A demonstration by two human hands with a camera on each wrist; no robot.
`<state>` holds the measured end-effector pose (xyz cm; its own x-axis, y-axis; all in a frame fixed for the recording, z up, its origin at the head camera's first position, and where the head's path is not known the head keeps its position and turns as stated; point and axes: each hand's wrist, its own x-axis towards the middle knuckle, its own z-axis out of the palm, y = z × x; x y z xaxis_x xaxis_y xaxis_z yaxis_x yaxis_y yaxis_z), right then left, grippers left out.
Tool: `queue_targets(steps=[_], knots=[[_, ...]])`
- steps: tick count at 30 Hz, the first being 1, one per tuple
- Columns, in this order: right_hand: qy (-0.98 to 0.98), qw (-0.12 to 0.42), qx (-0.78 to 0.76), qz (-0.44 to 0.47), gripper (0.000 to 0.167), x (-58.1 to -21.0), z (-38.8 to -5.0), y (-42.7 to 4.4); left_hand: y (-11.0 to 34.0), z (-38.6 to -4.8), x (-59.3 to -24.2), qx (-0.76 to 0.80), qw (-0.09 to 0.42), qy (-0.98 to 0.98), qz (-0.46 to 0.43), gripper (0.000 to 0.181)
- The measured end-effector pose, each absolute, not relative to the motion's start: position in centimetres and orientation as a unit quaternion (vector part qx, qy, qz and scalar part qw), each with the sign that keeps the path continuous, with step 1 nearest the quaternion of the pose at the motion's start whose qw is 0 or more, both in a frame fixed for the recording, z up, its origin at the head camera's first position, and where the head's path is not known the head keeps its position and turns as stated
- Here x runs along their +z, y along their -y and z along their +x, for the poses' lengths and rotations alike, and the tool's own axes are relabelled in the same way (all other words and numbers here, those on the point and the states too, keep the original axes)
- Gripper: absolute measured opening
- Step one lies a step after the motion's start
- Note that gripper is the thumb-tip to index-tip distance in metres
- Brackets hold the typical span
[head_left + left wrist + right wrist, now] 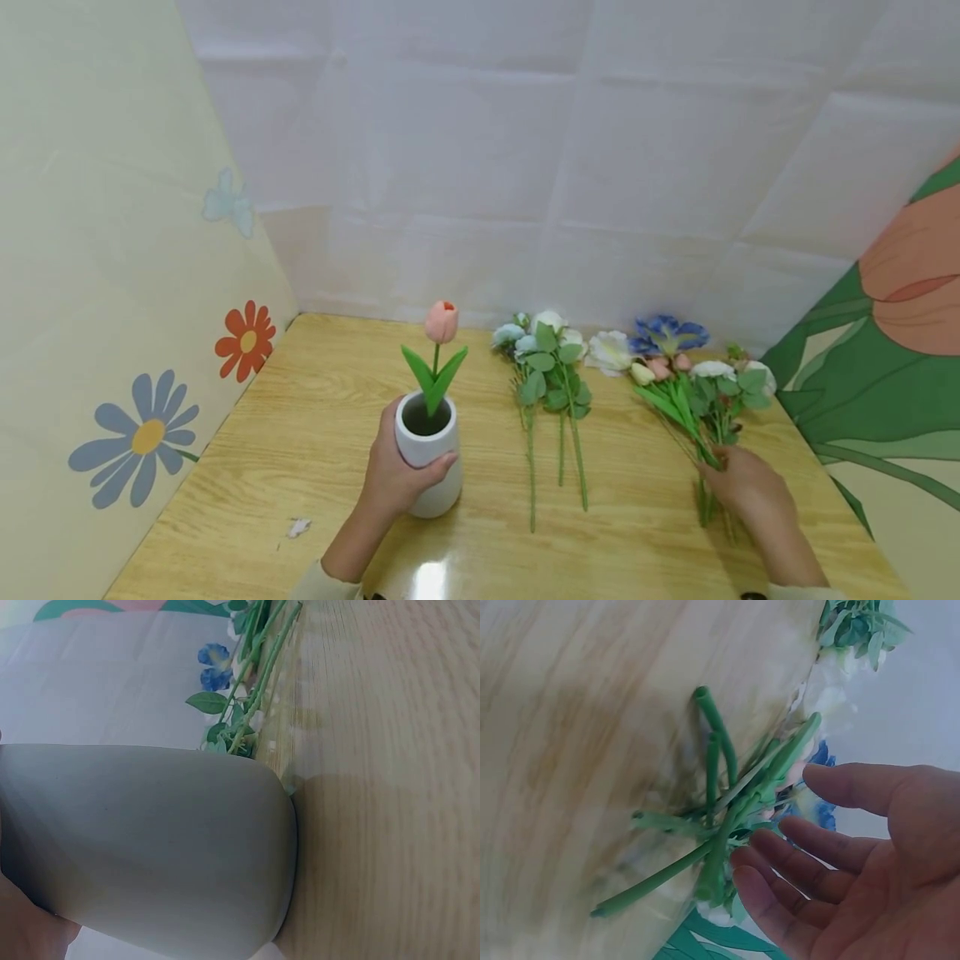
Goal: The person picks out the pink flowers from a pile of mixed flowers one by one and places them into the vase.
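A white vase (pixel 437 492) stands upright on the wooden table, a pink tulip (pixel 442 322) with two green leaves rising from its mouth. My left hand (pixel 397 467) grips the vase round its upper part; the left wrist view shows the vase's side (pixel 150 840) and part of the hand (pixel 34 926). At the right, my right hand (pixel 753 487) is at the stems of a flower bunch (pixel 678 400). In the right wrist view that hand (pixel 840 862) has its fingers spread and loosely bent beside the green stems (pixel 727 832), with a gap between thumb and fingers.
White and pale blue flowers (pixel 547 358) lie with long stems mid-table, right of the vase. A white bloom (pixel 610 352) and a blue flower (pixel 667 335) lie near the back wall. A small pale scrap (pixel 298 527) is on the table (pixel 315 417) at front left.
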<state>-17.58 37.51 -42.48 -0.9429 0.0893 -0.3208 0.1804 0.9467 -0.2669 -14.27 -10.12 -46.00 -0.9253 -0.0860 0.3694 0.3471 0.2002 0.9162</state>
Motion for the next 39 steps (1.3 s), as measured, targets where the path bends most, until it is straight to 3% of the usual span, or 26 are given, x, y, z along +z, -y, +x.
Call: queue_targets(steps=[39], knots=[[-0.977,0.149,-0.134,0.080,0.044,-44.7,-17.4,-39.7,10.1,-14.1,-46.2,-0.630,0.176,0.752,-0.087,0.090]])
